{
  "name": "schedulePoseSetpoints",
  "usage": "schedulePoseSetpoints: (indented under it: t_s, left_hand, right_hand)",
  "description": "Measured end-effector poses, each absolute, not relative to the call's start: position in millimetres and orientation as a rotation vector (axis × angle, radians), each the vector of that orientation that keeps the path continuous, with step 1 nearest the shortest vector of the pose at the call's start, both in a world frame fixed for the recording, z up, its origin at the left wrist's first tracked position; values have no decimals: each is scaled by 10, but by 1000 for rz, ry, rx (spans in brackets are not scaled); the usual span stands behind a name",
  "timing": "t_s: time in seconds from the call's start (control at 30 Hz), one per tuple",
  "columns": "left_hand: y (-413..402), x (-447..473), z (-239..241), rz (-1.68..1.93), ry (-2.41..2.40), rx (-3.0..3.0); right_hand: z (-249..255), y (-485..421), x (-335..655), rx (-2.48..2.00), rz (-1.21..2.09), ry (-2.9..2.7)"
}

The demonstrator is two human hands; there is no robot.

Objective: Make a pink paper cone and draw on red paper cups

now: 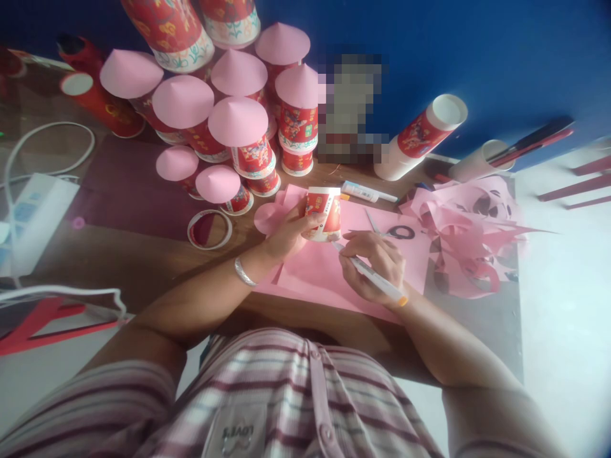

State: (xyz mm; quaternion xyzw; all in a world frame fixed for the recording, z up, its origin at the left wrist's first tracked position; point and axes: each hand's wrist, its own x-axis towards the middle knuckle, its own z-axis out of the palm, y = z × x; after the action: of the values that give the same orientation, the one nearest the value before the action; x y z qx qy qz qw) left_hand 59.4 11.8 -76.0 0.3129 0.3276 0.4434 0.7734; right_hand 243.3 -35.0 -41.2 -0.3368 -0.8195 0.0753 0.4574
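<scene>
My left hand (285, 236) is closed around a red and white paper cup (324, 212), which stands upside down on a sheet of pink paper (315, 270). My right hand (371, 266) grips a white pen (377, 280) with an orange end. The pen's tip rests on the pink paper right at the cup's rim. A silver bangle circles my left wrist. A pink paper circle (268, 217) lies just left of the cup.
Several cups topped with pink paper cones (237, 121) are stacked at the back. Scissors (391, 231), a glue stick (365, 191) and a heap of pink scraps (470, 238) lie to the right. A tape ring (209, 229), a power strip (33, 219) and cables lie to the left.
</scene>
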Motion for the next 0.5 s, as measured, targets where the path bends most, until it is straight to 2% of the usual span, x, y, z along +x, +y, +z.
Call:
schedulePoseSetpoints:
  t_s: [0.5]
  left_hand:
    - [139,580,-804,931,676,770]
  right_hand:
    - [-446,-354,2433,-828,214,-2033]
